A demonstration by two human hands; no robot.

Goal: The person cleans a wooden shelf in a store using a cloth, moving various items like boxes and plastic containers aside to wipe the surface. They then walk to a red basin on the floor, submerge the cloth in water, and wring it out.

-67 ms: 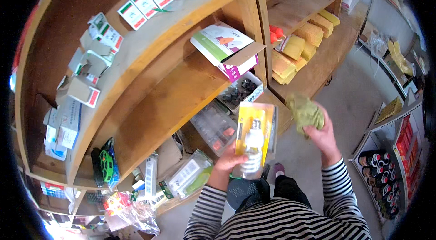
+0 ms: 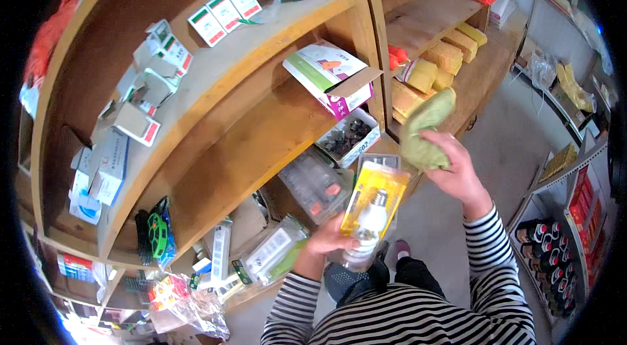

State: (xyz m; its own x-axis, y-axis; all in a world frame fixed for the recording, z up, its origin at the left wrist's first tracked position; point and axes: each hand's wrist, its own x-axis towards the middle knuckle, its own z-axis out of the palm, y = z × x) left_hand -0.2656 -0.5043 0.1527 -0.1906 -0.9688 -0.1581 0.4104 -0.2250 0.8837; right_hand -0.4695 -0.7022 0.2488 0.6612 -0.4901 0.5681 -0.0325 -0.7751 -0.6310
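A blister pack [image 2: 392, 183] is held by the left hand [image 2: 326, 237] in front of the body, with the thumb laid across its lower left part. The pack is tilted, its upper end leaning to the right. Its card is bright yellow with a paler top strip, and by its clear front a white bulb [image 2: 372, 222] is covered, with the grey screw cap pointed upward and the coiled tube set below.

A dull olive-green cloth [image 2: 418, 149] is gripped between the thumb and fingers of the right hand [image 2: 457, 168], above and to the right of the pack. It is bunched and bent, soft-looking, with its upper part blurred.

The other fingers of the left hand are mostly hidden behind the pack, and the print on the card cannot be made out. The coil is washed out by glare, and the pack's lower edge is hard to separate from the dark perforated surface [image 2: 343, 283] beneath. By the pack, a clear plastic case [image 2: 313, 181] is partly overlapped.
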